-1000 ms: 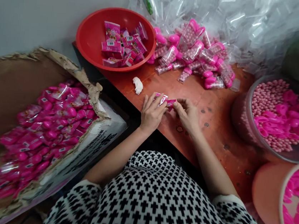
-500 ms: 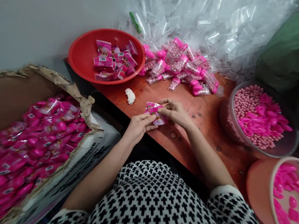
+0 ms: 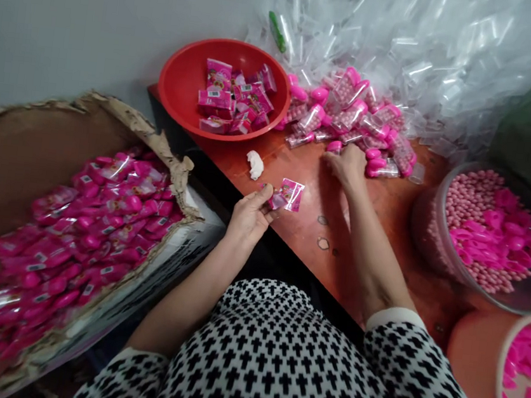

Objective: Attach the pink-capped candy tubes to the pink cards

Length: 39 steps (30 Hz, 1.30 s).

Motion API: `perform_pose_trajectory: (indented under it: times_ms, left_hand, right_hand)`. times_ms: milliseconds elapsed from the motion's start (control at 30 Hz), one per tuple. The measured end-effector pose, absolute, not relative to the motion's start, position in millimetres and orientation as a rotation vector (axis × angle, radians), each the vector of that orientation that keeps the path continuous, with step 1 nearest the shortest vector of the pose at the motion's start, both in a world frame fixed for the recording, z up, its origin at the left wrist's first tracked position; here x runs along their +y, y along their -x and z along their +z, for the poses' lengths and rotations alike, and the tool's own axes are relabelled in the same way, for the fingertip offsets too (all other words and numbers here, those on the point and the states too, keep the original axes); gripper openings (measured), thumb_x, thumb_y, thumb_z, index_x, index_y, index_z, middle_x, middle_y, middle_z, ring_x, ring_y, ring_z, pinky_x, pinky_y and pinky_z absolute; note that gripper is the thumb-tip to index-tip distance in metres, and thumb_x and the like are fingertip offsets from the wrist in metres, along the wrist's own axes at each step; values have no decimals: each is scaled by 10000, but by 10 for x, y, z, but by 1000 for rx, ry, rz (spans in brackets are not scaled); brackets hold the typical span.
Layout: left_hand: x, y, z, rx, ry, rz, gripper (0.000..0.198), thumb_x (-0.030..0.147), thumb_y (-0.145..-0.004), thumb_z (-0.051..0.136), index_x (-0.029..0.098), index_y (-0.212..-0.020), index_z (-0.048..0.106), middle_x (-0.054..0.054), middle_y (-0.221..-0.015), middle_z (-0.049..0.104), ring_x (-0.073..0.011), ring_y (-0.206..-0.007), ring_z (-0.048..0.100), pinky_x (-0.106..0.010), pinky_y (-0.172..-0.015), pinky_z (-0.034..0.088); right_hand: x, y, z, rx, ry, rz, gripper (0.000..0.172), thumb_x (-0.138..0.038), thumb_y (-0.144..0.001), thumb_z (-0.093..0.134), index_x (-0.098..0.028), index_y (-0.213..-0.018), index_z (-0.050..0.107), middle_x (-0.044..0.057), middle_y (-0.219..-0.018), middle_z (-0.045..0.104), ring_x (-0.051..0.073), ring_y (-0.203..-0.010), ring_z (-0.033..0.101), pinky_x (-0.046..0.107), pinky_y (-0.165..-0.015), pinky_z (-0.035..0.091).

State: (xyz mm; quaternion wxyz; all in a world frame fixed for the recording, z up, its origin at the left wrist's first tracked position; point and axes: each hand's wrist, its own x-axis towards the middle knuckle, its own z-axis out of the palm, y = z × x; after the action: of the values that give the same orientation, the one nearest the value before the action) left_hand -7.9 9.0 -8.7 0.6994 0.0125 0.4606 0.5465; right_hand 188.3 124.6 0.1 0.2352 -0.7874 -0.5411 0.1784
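My left hand (image 3: 250,213) pinches a small pink printed plastic packet (image 3: 291,195) by its near end, above the front edge of the table. Farther out, my right hand (image 3: 348,165) has its fingers closed on a pink-capped tube (image 3: 334,146) at the near edge of a pile of tubes; the hand covers most of that tube. The piled clear tubes (image 3: 311,120) have pink caps and hold small pink balls. A white crumpled lump (image 3: 254,165) lies on the table left of the packet.
A red bowl (image 3: 176,96) with pink packets stands at the back left. An open carton (image 3: 183,205) of filled pink packets is at my left. Clear empty tubes (image 3: 406,55) heap at the back. On the right are a clear tub (image 3: 429,211) of balls and caps and a peach basket (image 3: 473,350).
My right hand has let go of the packet and reached forward to the tubes. My left hand still holds the packet. The view has shifted, so things sit farther right.
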Motion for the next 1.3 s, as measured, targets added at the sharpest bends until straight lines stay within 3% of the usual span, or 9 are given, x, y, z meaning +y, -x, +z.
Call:
perform_pose_trajectory:
  times_ms: [67,167,233,400,667,833,1033,1167,1300]
  left_hand:
    - [106,86,-82,988,40,1249,113,183,-772,721,124,-726,637,-11,-661,680,-104,-574,650,-227,-583,559]
    - [122,68,-79,956,101,1250,111,203,-802,698,124,-758,634,-35,-697,692,-133,-624,680,-257,-647,572]
    - [128,41,-78,943,121,1256,110,205,-804,697,127,-767,628,-46,-726,703,-152,-669,697,-286,-707,578]
    - [100,-69,-78,880,108,1293,93,173,-807,690,127,-769,618,-32,-725,704,-126,-683,692,-258,-739,564]
    - [-31,-205,0,797,-169,1306,181,213,-725,770,105,-771,632,-12,-681,671,-81,-575,627,-187,-579,502]
    - [-4,-191,14,800,-259,1216,280,217,-637,829,120,-814,635,-13,-731,686,-82,-581,616,-191,-566,489]
    - [33,-143,0,807,-292,1084,298,254,-575,857,91,-682,633,-20,-597,641,-90,-513,580,-200,-498,472]
    - [75,-78,18,793,-426,982,314,303,-564,855,85,-610,634,-13,-523,597,-99,-429,531,-223,-406,424]
    - [131,-24,23,792,-560,942,287,299,-600,833,82,-591,646,-21,-525,599,-114,-430,544,-246,-417,447]
  right_hand:
    - [1006,-1866,4,-1414,1964,632,331,-395,-756,660,-138,-959,614,95,-792,698,255,-775,682,383,-710,544]
    - [474,-1750,51,-1239,1645,970,294,-438,-786,632,-189,-923,555,-25,-596,610,147,-470,583,274,-465,493]
    - [94,-1616,97,-1140,1474,1154,296,-439,-776,655,-205,-917,541,-44,-610,614,113,-432,564,234,-415,476]
    - [-444,-1292,129,-1005,1350,1290,323,-417,-773,690,-204,-967,543,-46,-668,657,92,-485,608,214,-463,537]
    - [-437,-1231,46,-955,1360,1279,296,-397,-773,692,-202,-932,537,-66,-633,649,85,-462,603,212,-456,544]
    - [-453,-1228,-5,-977,1308,1263,266,-383,-788,688,-205,-914,535,-68,-640,656,77,-483,609,198,-473,542]
    - [-440,-1222,-85,-1025,1321,1224,266,-384,-799,688,-207,-937,546,-60,-662,675,81,-504,625,196,-485,544]
    - [-401,-1238,-70,-906,1239,1366,286,-395,-759,723,-199,-888,558,-53,-641,673,88,-484,623,197,-459,534]
    - [-369,-1257,-58,-810,1155,1505,322,-418,-717,752,-185,-846,571,-31,-652,684,89,-470,618,186,-420,505]
